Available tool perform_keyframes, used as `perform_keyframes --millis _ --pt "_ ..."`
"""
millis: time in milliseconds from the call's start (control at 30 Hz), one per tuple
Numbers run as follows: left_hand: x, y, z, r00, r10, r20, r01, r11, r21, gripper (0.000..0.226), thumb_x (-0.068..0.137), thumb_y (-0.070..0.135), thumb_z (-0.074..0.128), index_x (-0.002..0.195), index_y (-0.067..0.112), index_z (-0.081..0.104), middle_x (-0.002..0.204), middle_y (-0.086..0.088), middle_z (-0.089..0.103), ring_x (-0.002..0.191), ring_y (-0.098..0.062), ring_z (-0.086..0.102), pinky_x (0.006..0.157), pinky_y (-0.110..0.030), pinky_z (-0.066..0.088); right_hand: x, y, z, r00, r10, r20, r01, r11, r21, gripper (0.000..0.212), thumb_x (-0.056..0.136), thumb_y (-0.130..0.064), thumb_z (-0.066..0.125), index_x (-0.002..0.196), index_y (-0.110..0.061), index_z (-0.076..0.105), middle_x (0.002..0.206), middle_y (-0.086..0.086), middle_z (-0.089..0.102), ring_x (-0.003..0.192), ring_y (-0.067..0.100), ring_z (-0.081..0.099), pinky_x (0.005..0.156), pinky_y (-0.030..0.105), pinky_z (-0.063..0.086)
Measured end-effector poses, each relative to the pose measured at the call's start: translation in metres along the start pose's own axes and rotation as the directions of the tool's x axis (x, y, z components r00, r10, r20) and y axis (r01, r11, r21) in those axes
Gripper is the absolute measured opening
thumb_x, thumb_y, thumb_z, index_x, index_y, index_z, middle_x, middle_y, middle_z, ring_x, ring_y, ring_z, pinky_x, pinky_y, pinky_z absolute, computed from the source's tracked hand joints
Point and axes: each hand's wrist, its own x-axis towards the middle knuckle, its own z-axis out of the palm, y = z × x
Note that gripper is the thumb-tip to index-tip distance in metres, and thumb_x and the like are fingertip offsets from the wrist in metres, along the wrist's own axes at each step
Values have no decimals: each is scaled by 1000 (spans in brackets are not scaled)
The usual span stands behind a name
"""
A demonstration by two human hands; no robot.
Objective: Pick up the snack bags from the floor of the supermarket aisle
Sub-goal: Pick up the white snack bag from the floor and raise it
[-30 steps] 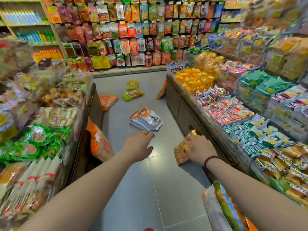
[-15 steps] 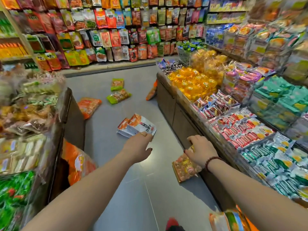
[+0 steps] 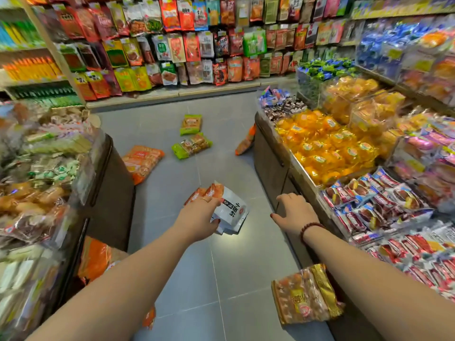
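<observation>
A white and orange snack bag point(image 3: 232, 209) lies on the grey floor mid-aisle, on top of a second similar bag. My left hand point(image 3: 199, 216) is on it, fingers curled over its top edge and thumb against its lower side. My right hand point(image 3: 294, 212) hovers with fingers spread beside the right display's cabinet and holds nothing. A gold and orange bag point(image 3: 305, 296) leans on that cabinet under my right forearm. Farther on lie an orange bag point(image 3: 142, 163), two green bags point(image 3: 190, 124) point(image 3: 192, 146) and another orange bag point(image 3: 245, 141).
Low display bins full of wrapped snacks flank the aisle, the left display point(image 3: 108, 183) and the right display point(image 3: 270, 163). A wall of hanging bags point(image 3: 192, 50) closes the far end. One more orange bag point(image 3: 94, 259) leans on the left cabinet.
The view has moved forward along the aisle. My left hand reached the white and orange bag and closed on it. My right hand came off the gold and orange bag, which now sits behind it.
</observation>
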Motion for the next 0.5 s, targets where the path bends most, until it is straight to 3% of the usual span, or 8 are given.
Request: perform_keyframes --millis 500 --pt "254 -123 10 992 -50 119 52 999 -12 39 88 30 53 126 20 49 120 -5 54 113 -25 51 80 -33 46 282 -26 3 991 -65 120 69 997 -29 56 88 -49 55 135 -22 42 135 3 48 126 23 43 102 37 39"
